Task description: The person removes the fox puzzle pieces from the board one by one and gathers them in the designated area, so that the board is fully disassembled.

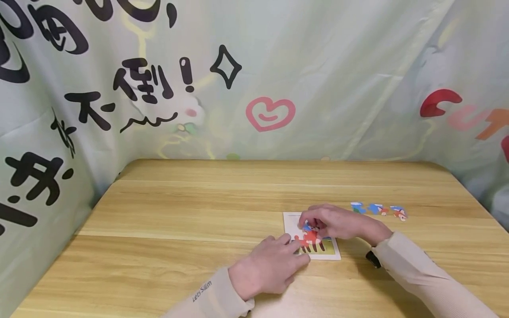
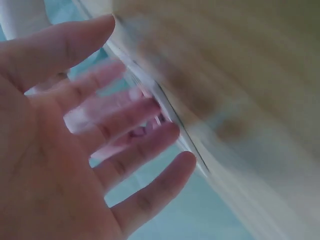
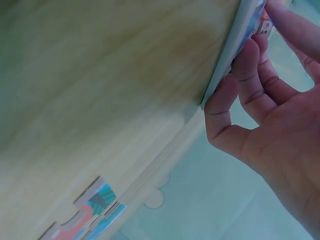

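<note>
A white puzzle board (image 1: 337, 254) with a half-filled picture of a red animal on striped legs lies on the table. My left hand (image 1: 272, 265) rests at its lower left edge, fingers spread and nearly straight; in the left wrist view that palm (image 2: 45, 155) holds nothing. Above the board's upper part, my right hand (image 1: 332, 221) has its thumb and fingers curled round a small blue-topped puzzle piece (image 1: 308, 226), partly hidden by the fingers. The right wrist view shows the right hand's bent fingers (image 3: 220, 107) at the board's edge.
Three loose puzzle pieces, a blue one (image 1: 357, 207), a blue-and-orange one (image 1: 377, 209) and one with an animal's face (image 1: 399, 213), lie to the right beyond the right hand. The wooden table (image 1: 179, 212) runs back to a printed cloth curtain (image 1: 318, 66).
</note>
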{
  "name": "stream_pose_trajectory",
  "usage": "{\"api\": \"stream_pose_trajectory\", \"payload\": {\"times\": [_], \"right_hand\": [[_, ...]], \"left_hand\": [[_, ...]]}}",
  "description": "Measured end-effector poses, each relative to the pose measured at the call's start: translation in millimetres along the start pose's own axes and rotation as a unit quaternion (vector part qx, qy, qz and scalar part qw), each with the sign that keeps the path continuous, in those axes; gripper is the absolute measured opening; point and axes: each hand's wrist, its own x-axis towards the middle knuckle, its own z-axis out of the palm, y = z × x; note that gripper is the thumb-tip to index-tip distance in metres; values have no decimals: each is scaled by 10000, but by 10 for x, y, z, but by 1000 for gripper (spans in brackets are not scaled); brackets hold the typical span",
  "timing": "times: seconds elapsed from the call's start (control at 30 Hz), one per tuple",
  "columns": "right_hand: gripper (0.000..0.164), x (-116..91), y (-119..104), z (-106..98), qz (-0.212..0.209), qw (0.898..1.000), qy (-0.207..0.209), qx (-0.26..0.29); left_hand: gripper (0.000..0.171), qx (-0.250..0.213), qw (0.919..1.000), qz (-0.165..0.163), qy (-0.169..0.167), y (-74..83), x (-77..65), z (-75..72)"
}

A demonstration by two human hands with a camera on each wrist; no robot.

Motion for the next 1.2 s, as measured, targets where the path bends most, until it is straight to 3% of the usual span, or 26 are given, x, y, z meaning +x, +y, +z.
{"api": "stream_pose_trajectory", "payload": {"times": [0.2, 0.47, 0.77, 1.0, 1.2], "right_hand": [[38, -6, 9, 2, -71, 10000, -7, 58], [38, -8, -3, -6, -72, 9999, -10, 134], [39, 1, -9, 4, -59, 9999, 7, 90], [41, -11, -29, 19, -83, 9998, 146, -64], [38, -10, -57, 32, -44, 9995, 265, -176]], "left_hand": [[57, 422, 9986, -244, -185, 132, 30, 4], [55, 244, 9983, -311, -421, 134, 66, -13], [59, 306, 9981, -352, -411, 150, 69, 3], [48, 287, 9989, -289, -210, 146, 98, -8], [54, 564, 9975, -336, -260, 188, 74, 0]]}}
